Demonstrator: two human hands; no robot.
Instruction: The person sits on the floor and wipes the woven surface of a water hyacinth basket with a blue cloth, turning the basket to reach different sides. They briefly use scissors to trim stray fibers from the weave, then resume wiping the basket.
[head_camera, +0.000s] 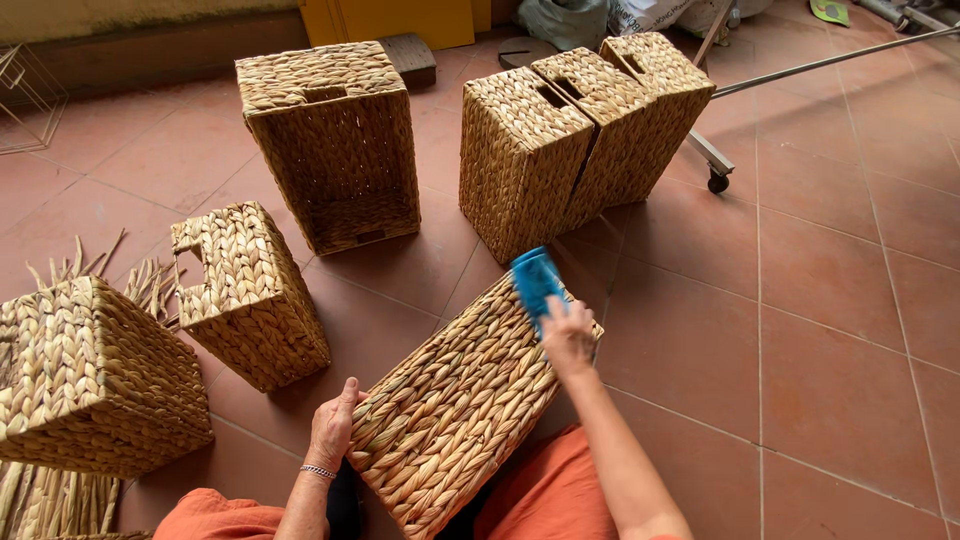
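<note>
We steady the woven basket (455, 400) on its side on the floor betw. our knees w/ left hand (332, 425), fingers clasping its lower edge, while right hand (567, 335) fingers hold a blue brush (535, 280) at its upper end; brushing looks underway, approx. five other baskets nearby.

left hand (333, 428) low, fingers curled, gripping; right hand (566, 337) extended forward, fingers closed
</note>
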